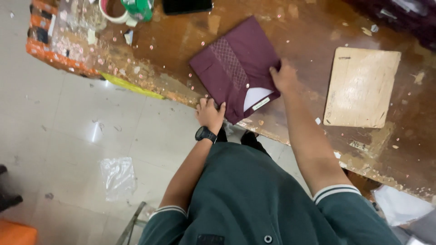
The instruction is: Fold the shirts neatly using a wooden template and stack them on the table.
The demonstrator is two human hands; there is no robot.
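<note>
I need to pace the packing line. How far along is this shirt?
The maroon shirt already lies folded into a flat rectangle on the table. The left hand grips its near edge, the right hand presses its corner. The board lies unused beside it.

One folded maroon shirt point(236, 68), one cardboard sheet point(362, 86), one tape roll point(113, 11), one plastic bag point(118, 177), two hands.
</note>
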